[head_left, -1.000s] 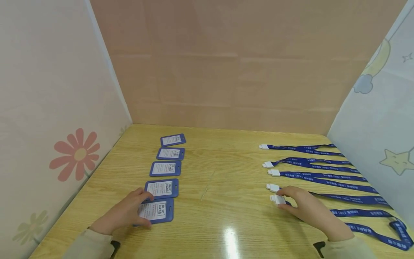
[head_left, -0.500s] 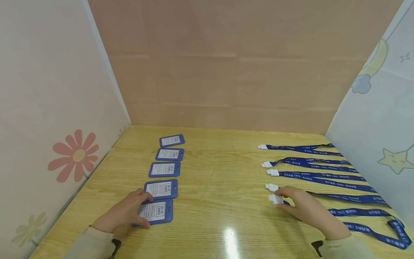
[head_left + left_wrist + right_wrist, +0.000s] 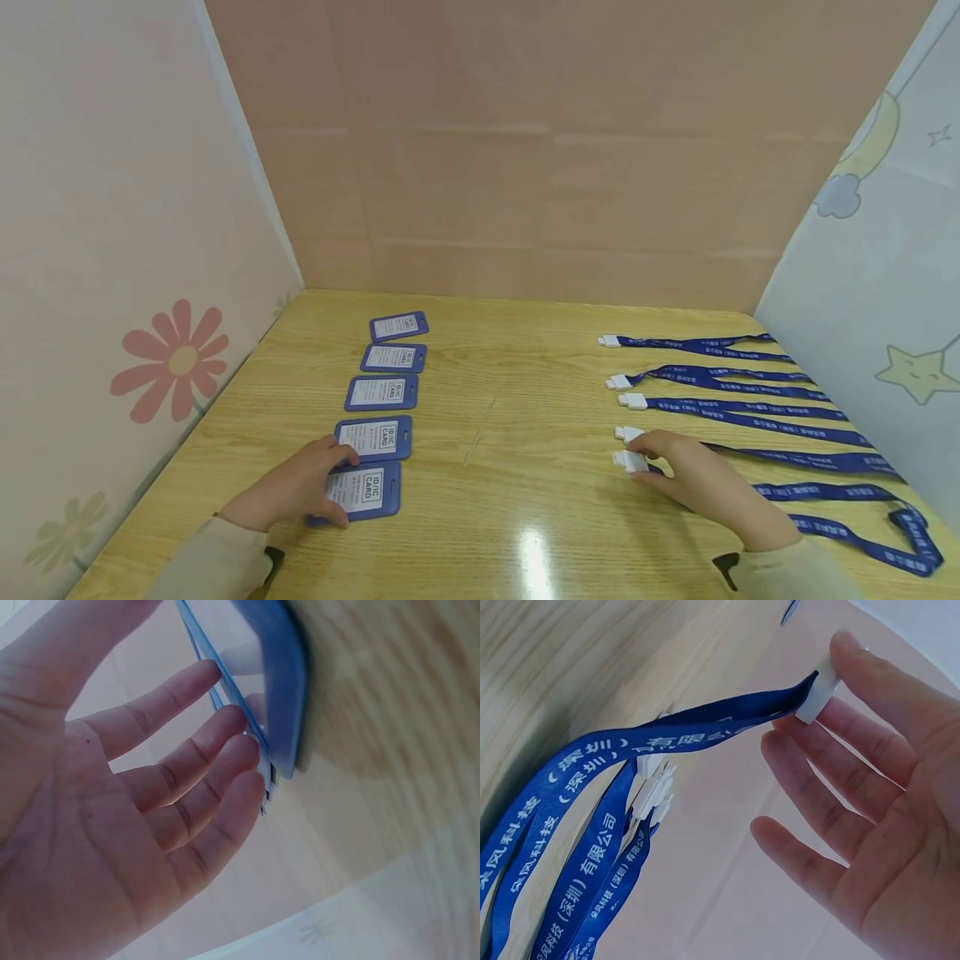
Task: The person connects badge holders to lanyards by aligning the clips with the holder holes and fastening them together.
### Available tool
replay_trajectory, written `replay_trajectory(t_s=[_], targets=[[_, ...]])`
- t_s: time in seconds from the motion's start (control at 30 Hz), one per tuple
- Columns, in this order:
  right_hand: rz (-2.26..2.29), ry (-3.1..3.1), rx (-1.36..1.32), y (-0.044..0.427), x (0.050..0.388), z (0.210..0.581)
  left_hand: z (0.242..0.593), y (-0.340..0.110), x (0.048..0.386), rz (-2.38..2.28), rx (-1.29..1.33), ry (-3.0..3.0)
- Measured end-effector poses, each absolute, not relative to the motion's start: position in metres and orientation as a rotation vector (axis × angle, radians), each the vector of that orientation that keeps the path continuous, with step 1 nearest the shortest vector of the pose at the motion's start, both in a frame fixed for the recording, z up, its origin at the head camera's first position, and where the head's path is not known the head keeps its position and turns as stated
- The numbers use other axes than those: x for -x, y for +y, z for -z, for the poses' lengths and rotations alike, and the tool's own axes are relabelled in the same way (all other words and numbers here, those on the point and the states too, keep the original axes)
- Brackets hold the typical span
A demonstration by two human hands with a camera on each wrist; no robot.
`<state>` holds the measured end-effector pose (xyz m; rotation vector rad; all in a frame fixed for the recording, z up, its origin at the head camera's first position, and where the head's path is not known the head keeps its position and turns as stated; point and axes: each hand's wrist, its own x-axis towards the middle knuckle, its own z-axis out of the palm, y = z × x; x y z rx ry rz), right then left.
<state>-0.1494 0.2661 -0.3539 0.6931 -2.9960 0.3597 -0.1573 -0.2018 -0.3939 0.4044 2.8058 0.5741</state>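
My left hand [image 3: 296, 483] spans the nearest blue ID card holder [image 3: 375, 490], thumb at its near edge and fingers by its far edge. That holder lies flat, its left end covered by the hand. In the left wrist view the loosely bent fingers [image 3: 225, 750] meet the holder's edge [image 3: 281, 682]; the thumb's tip is out of sight. My right hand [image 3: 697, 483] pinches the white clip [image 3: 630, 462] of the nearest blue lanyard [image 3: 825, 492] between thumb and fingers. The right wrist view shows the clip [image 3: 821, 690] raised, with the strap [image 3: 697, 724] trailing from it.
Several more card holders [image 3: 381, 392] form a column beyond the left hand. Several other lanyards [image 3: 720, 342] lie along the right side, white clips pointing left. Wooden tabletop [image 3: 510, 400] lies between the groups. Printed panels [image 3: 135, 208] stand left and right, a plain one [image 3: 525, 167] behind.
My right hand has shifted slightly left with the clip, drawing the lanyard along. The left hand stays nearly still at the nearest card holder.
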Motion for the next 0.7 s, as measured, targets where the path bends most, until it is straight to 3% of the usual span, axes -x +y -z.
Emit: replay_trajectory(t_s=[0.7], targets=[[-0.376,-2.985,-0.812,0.257,0.156,0.360,0.386,-0.189,0.171,-0.560,-0.426,2.707]])
